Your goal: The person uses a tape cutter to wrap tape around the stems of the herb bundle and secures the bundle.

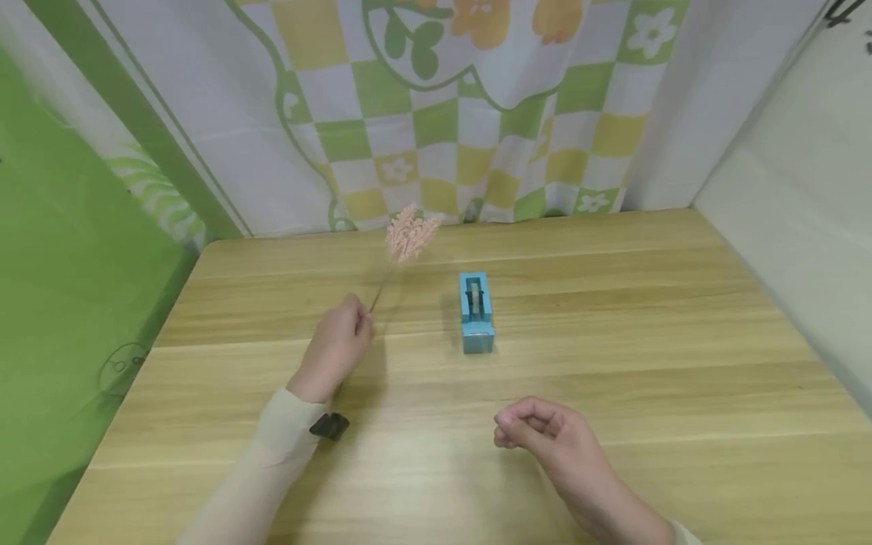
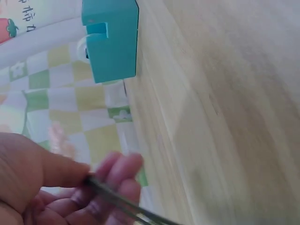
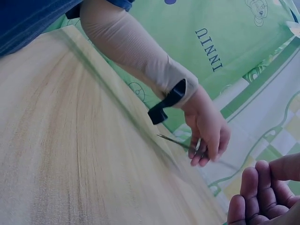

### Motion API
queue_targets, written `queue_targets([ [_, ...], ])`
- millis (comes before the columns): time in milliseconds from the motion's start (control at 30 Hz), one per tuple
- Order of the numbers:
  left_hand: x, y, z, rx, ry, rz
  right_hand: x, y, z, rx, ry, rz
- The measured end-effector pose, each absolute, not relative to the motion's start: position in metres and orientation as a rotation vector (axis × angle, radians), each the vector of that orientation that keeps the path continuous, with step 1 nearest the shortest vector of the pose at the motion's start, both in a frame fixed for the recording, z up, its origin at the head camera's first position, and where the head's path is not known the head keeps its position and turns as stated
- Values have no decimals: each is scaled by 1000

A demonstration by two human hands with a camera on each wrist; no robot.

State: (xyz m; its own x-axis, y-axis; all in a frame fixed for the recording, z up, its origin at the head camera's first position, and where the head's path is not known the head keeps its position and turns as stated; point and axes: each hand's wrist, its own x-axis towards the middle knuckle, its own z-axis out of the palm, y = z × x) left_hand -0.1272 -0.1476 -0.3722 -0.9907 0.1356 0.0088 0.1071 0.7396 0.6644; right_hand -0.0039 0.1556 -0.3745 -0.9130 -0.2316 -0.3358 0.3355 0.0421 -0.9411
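A pale pink artificial flower sprig (image 1: 411, 233) is held by its thin stem in my left hand (image 1: 335, 344), with the fluffy head slanting up and away. In the left wrist view the thumb and fingers pinch the dark stem (image 2: 117, 199), and its lower end runs past them. To the right of that hand stands a light blue tape dispenser (image 1: 477, 338) with a roll of tape in it; neither hand touches it. My right hand (image 1: 555, 446) hovers nearer to me with its fingers loosely curled and the thumb close to the fingertips. Nothing shows between them.
The wooden table (image 1: 647, 318) lies beneath both hands. Behind it hangs a checkered curtain (image 1: 436, 136) of green, yellow and white. Green fabric (image 1: 68, 212) borders the left side, and a pale wall (image 1: 804, 197) borders the right.
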Motion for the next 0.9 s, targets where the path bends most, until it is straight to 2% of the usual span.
queue_targets([
  [433,-90,-187,-365,554,3062,1442,-4,154,-375,63,1925,-1941],
  [900,-57,-255,-362,579,2751,1335,-4,151,-375,89,1901,-1942],
])
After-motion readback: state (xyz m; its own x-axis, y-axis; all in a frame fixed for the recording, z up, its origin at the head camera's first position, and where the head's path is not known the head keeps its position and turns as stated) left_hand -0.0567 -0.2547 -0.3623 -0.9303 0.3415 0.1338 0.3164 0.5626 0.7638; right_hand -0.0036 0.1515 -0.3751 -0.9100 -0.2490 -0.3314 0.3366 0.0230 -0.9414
